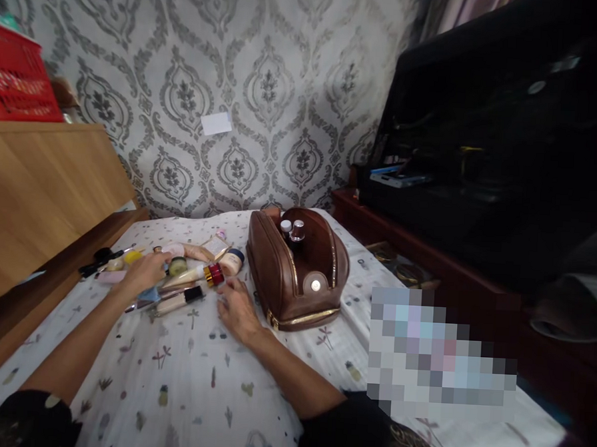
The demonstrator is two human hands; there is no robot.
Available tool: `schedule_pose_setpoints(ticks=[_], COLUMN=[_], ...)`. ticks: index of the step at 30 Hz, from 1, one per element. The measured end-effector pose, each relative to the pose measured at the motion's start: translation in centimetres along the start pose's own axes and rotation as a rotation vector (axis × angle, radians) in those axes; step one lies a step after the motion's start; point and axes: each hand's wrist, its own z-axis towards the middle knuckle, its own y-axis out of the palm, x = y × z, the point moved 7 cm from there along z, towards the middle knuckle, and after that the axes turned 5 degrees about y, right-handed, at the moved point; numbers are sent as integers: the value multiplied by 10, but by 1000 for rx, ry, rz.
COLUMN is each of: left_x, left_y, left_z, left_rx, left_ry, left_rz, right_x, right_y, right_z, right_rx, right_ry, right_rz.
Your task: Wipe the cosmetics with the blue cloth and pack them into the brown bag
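Observation:
A brown leather toiletry bag [296, 277] stands unzipped on the patterned bedsheet [195, 378], with two capped bottles [292, 231] upright inside. Left of it lies a cluster of cosmetics: tubes, small jars, a red-capped bottle [214, 274] and a black-capped tube [179, 302]. My left hand [144, 272] rests over the left part of this cluster, fingers curled on something I cannot make out. My right hand [236, 308] lies flat on the sheet beside the bag's front corner, fingers spread, holding nothing.
A wooden headboard and ledge [44, 197] run along the left, with a red crate [16, 75] on top. A dark wooden cabinet [427, 250] and a large black open case [504, 127] stand on the right. Patterned wallpaper is behind.

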Motion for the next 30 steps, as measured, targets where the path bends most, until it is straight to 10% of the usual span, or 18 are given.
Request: schedule_pose_setpoints(ticks=[15, 30], left_x=[41, -17], left_y=[14, 9], left_z=[54, -29], left_rx=[35, 276], left_ry=[172, 36], left_rz=[27, -14], right_x=[-2, 5], right_y=[-2, 1], right_z=[-1, 3], right_rx=[-21, -5], right_ry=[24, -4], right_rz=[19, 59])
